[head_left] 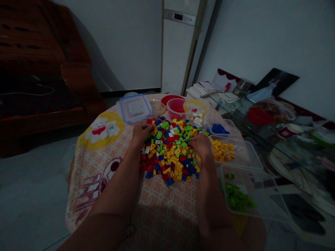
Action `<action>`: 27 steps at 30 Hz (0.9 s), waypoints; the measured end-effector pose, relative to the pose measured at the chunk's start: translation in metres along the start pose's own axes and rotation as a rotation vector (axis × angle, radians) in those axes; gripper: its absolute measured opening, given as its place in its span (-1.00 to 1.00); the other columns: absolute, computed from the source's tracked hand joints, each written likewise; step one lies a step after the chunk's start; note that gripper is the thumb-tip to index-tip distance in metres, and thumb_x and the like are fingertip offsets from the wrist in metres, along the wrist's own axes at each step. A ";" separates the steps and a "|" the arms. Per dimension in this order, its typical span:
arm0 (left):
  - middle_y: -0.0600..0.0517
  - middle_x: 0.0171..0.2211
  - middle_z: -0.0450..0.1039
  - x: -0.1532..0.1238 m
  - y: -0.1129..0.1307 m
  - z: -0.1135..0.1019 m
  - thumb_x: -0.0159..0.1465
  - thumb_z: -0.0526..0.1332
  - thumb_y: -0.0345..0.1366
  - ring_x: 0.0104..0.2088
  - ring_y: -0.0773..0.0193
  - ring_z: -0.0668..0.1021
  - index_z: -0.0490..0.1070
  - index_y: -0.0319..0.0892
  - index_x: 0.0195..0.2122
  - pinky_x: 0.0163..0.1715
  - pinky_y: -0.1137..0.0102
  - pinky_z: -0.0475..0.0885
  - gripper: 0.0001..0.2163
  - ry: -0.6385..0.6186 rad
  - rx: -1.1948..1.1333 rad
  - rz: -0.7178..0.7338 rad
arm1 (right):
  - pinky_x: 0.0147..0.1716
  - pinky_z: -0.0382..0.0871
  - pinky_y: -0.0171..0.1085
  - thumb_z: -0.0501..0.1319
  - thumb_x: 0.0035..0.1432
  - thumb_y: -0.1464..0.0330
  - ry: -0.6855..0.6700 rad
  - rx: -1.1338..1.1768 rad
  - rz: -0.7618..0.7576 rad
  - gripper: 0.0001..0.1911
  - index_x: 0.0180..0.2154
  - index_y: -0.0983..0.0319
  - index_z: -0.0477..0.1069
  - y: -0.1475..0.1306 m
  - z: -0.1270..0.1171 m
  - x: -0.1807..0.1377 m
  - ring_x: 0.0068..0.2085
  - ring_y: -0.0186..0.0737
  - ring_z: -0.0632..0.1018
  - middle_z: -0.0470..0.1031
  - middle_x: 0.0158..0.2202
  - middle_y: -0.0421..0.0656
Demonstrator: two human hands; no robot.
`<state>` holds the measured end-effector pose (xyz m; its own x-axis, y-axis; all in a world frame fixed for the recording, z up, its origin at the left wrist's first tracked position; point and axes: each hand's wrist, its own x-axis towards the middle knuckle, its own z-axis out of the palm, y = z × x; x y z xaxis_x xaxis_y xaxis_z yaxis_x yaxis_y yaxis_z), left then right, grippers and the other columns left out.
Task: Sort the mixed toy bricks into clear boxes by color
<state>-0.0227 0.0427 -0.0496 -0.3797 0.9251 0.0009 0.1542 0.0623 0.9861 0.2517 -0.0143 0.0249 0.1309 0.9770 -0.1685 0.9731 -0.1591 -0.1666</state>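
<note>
A heap of small plastic bricks (171, 150) in red, yellow, green, blue and white lies on a round table under a patterned cloth (104, 153). My left hand (140, 134) rests on the heap's left edge, fingers curled down into the bricks. My right hand (201, 143) sits on the heap's right edge, fingers bent into the pile. Whether either hand holds a brick is hidden by the fingers and the dim light.
Clear tubs to the right hold sorted bricks: green (239, 197), yellow (223, 150), blue (219, 129). A red bowl (178, 108), a tub of white bricks (196, 116) and a blue-rimmed lid (135, 108) stand behind the heap. A cluttered glass table (288, 139) is at right.
</note>
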 end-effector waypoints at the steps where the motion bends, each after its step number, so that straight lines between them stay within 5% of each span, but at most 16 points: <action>1: 0.01 -0.44 0.66 0.000 0.000 0.000 0.01 0.30 -0.35 -0.32 0.18 0.65 0.66 -0.20 -0.45 -0.21 0.38 0.54 -0.86 0.001 -0.002 -0.002 | -0.07 0.45 -0.28 0.30 0.26 0.28 0.000 -0.003 0.006 -0.72 -0.10 0.29 0.68 0.000 0.001 0.001 0.03 0.00 0.67 0.69 -0.03 0.11; 8: 0.02 -0.45 0.65 0.000 -0.001 0.001 0.01 0.31 -0.35 -0.33 0.20 0.65 0.67 -0.21 -0.45 -0.24 0.39 0.52 -0.87 -0.002 -0.032 0.011 | -0.07 0.48 -0.26 0.27 0.24 0.32 0.005 -0.013 0.055 -0.65 0.02 0.28 0.63 -0.002 0.012 0.007 0.07 0.02 0.67 0.68 -0.04 0.12; 15: 0.02 -0.46 0.64 0.005 -0.009 0.001 0.03 0.31 -0.34 -0.36 0.20 0.64 0.66 -0.20 -0.45 -0.22 0.37 0.54 -0.88 -0.001 -0.041 0.008 | -0.12 0.49 -0.27 0.23 0.20 0.43 -0.010 0.008 0.037 -0.69 -0.07 0.29 0.66 -0.002 0.013 0.008 0.02 0.02 0.69 0.69 -0.05 0.13; 19: 0.02 -0.45 0.65 0.005 -0.007 0.001 0.03 0.30 -0.35 -0.35 0.20 0.64 0.66 -0.20 -0.45 -0.21 0.37 0.54 -0.87 0.004 -0.021 0.015 | -0.16 0.45 -0.31 0.22 0.23 0.37 0.003 0.066 -0.038 -0.76 -0.27 0.26 0.69 0.004 0.010 0.008 -0.11 -0.08 0.70 0.71 -0.24 0.05; 23: 0.03 -0.46 0.64 0.003 -0.003 0.001 0.02 0.29 -0.38 -0.35 0.21 0.64 0.65 -0.19 -0.49 -0.22 0.37 0.54 -0.88 0.002 0.009 0.016 | -0.27 0.44 -0.33 0.19 0.22 0.36 0.096 0.298 -0.076 -0.72 -0.40 0.26 0.67 0.014 0.011 0.011 -0.33 -0.17 0.66 0.63 -0.49 -0.07; 27: 0.03 -0.48 0.63 0.002 0.000 0.002 -0.01 0.28 -0.40 -0.36 0.20 0.65 0.63 -0.19 -0.51 -0.23 0.37 0.55 -0.89 0.017 -0.005 0.021 | -0.42 0.45 -0.33 0.20 0.14 0.35 0.270 0.681 0.007 -0.77 -0.35 0.28 0.64 0.022 0.015 0.019 -0.47 -0.20 0.60 0.57 -0.53 -0.15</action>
<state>-0.0216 0.0457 -0.0503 -0.3914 0.9199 0.0245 0.1579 0.0409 0.9866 0.2731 -0.0019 0.0034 0.2645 0.9626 0.0589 0.6502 -0.1330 -0.7480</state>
